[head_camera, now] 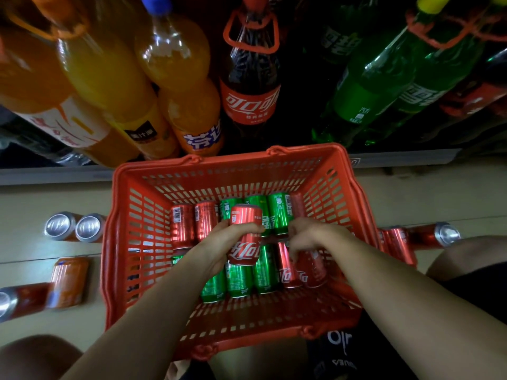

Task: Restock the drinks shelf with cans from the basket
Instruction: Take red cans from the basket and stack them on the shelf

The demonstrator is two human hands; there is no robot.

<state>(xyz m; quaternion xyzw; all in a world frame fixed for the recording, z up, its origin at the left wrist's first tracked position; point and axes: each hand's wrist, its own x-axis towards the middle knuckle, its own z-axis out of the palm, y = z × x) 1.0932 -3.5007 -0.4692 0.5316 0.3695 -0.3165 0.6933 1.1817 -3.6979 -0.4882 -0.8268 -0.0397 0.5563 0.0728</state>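
Over the red plastic basket [120, 242] on the floor, the left hand [219, 248] has its fingers [247, 229] wrapped around a red cola can [245, 234], lifted above the others. Just beside it, the right hand [310, 237] reaches down among the cans; it is blurred, and I cannot tell whether its fingers are spread or pinching anything. Red cola cans [183, 224] and green soda cans [238, 281] lie in rows on the basket bottom. More cans [74, 227] lie on the floor on both sides. Large soda bottles [248, 78] fill the drinks shelf [55, 175] beyond.
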